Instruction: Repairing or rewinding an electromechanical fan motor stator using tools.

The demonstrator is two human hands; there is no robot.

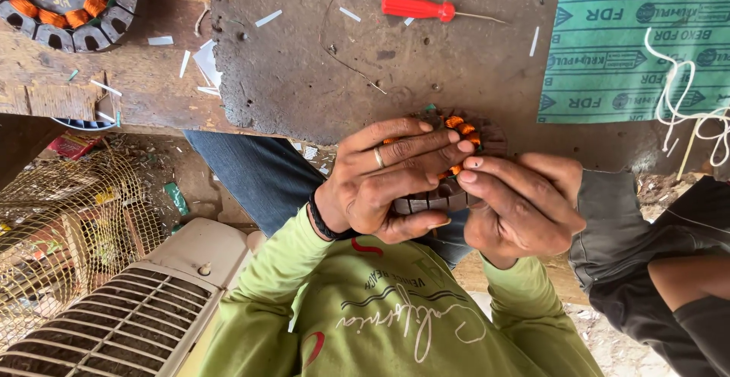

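Note:
Both my hands hold a round dark motor stator (pixel 487 139) with orange copper windings, close to the front edge of the worn wooden workbench (pixel 304 73). My left hand (pixel 380 179), with a ring and a black wristband, lies across the stator's face with fingers stretched over the coils. My right hand (pixel 517 209) grips the stator from the right, its fingertips pressing on the windings next to my left fingers. Most of the stator is hidden under the hands.
A red-handled pick tool (pixel 418 6) lies at the back of the bench. A second wound stator (pixel 68 4) sits top left. At right are a green printed sheet (pixel 631 42) and white cord (pixel 684 111). Below left are a wire fan guard (pixel 61 225) and a white grille (pixel 137 316). Another person's dark sleeve (pixel 654 270) is at right.

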